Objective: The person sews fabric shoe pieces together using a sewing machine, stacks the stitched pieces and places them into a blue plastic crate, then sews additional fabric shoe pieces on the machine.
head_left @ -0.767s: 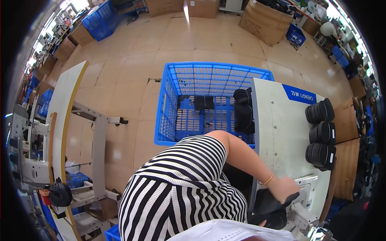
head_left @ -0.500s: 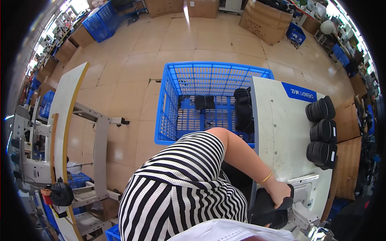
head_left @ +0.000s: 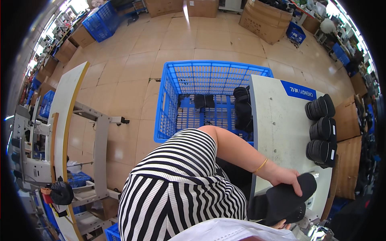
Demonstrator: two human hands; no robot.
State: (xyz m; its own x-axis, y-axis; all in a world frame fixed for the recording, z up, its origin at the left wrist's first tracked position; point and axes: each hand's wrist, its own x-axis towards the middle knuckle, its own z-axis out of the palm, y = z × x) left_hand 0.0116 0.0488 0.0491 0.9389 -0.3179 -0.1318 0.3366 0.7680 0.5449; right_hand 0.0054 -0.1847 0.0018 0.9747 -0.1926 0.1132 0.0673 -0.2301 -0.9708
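Observation:
My left hand, a gold bangle on its wrist, grips a flat black insole-shaped piece with a rounded end, thumb on top. The piece is tilted over the near end of the white sewing machine table. Under it lies more black material, with a second rounded edge showing. Only the fingertips of my right hand show, curled at the lower edge of the black pieces; its palm is hidden. Close by, the metal machine head is partly covered.
Three stacks of black rounded pieces line the table's right edge, some with white labels. Left of the table stands a blue crate with black bundles inside. Another worktable is at left, and cardboard boxes stand farther off.
My left hand has lifted and moved slightly right, raising the black piece's rounded end. Fingertips of my right hand now show more clearly below it.

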